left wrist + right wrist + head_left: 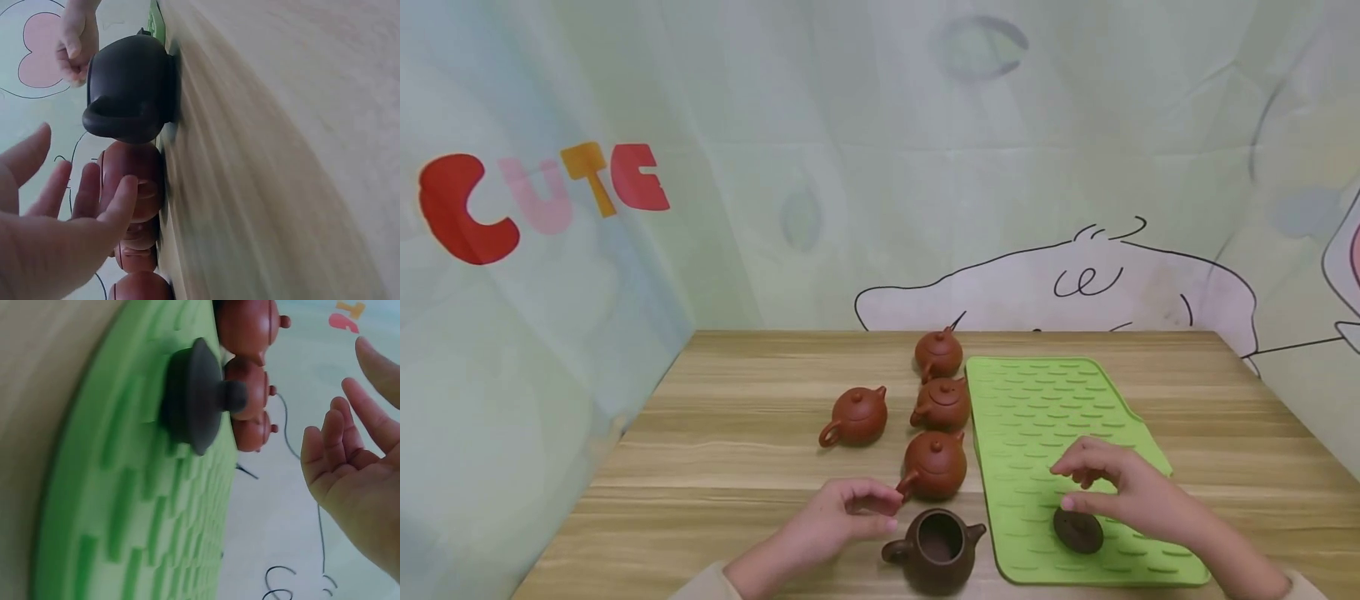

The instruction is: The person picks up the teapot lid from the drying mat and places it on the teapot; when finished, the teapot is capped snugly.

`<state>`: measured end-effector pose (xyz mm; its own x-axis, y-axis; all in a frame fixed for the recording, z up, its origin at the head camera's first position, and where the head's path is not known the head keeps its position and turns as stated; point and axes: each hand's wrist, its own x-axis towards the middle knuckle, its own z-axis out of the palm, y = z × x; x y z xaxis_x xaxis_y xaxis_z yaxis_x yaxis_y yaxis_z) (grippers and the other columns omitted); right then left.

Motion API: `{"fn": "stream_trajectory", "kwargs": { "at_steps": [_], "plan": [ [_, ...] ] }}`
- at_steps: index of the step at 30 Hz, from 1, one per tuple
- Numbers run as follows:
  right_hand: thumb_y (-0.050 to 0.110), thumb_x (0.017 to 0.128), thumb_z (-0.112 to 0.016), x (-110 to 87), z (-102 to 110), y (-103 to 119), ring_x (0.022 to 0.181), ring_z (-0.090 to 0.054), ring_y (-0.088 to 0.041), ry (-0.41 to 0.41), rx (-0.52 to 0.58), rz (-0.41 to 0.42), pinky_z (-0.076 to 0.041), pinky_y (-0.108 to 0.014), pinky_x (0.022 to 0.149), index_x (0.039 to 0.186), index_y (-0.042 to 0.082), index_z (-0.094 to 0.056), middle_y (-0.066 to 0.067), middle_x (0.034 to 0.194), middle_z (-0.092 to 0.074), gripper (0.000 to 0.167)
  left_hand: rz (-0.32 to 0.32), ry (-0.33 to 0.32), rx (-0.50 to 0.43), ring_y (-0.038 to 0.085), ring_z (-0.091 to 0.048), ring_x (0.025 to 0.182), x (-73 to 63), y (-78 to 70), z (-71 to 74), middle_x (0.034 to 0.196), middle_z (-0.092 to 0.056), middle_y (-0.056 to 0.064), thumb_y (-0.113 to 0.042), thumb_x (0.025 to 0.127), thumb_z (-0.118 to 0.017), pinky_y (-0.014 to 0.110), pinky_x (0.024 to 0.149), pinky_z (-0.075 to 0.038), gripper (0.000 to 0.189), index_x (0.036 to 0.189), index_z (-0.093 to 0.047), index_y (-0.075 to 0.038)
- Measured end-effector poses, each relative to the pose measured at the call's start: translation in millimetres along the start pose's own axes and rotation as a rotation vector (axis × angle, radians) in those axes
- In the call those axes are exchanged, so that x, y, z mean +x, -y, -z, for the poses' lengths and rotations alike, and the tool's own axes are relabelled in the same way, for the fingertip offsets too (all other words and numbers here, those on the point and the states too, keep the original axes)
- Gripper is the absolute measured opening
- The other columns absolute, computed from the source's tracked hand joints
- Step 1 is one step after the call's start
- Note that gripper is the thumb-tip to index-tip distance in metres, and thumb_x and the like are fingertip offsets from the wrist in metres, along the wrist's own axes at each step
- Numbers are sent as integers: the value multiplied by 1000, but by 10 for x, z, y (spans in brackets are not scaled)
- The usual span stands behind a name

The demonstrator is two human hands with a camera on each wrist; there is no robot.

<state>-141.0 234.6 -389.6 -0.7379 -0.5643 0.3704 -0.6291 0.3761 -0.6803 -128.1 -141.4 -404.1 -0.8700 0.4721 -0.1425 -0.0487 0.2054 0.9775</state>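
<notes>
A dark brown teapot (937, 553) without its lid stands at the table's front, its dark inside showing and its spout toward the mat. Its round lid (1078, 531) lies knob up on the green mat (1030, 560). My left hand (842, 518) is beside the teapot's handle, fingers loosely bent, holding nothing; the left wrist view shows a gap between hand and pot (128, 75). Just above the lid hovers my right hand (1123, 492), its fingers spread and bent with nothing in them. In the right wrist view the lid (199, 397) is apart from the hand (362, 462).
Three reddish-brown lidded teapots, a near one (936, 467), a middle one (942, 404) and a far one (938, 355), line the mat's left edge. Another reddish teapot (859, 417) stands left of them. A printed curtain (820, 167) hangs behind the wooden table (700, 467).
</notes>
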Motion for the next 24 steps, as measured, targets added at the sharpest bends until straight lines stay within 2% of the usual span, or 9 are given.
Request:
{"fn": "stream_trajectory", "kwargs": {
  "at_steps": [6,10,18,24],
  "plan": [
    [3,82,-73,-123,-18,-101,81,-54,-13,63,85,13,-48,-25,68,110,8,-65,-2,94,-60,30,-25,77,-61,13,-62,95,-8,67,1,106,-68,17,-4,85,-71,19,81,-49,34,113,-61,12],
    [0,80,-73,-171,-47,-180,82,-54,-13,75,114,47,-48,-24,68,110,8,-65,-3,95,-61,32,-39,120,-68,11,-63,92,-17,93,-3,103,-69,16,-5,83,-73,19,82,-49,35,112,-61,13],
    [1,80,-74,-233,-64,-300,80,-54,-13,109,138,22,-48,-25,65,110,6,-65,-4,95,-61,32,-39,156,-33,14,-63,96,-3,136,-16,102,-70,13,-4,80,-76,21,85,-46,31,107,-66,7],
    [1,79,-74,-257,-43,-378,81,-54,-13,151,149,2,-47,-25,65,110,6,-65,-4,97,-61,33,-25,181,-73,11,-64,94,-1,164,-30,103,-70,14,-2,80,-75,19,82,-48,32,107,-64,11]
  ]
}}
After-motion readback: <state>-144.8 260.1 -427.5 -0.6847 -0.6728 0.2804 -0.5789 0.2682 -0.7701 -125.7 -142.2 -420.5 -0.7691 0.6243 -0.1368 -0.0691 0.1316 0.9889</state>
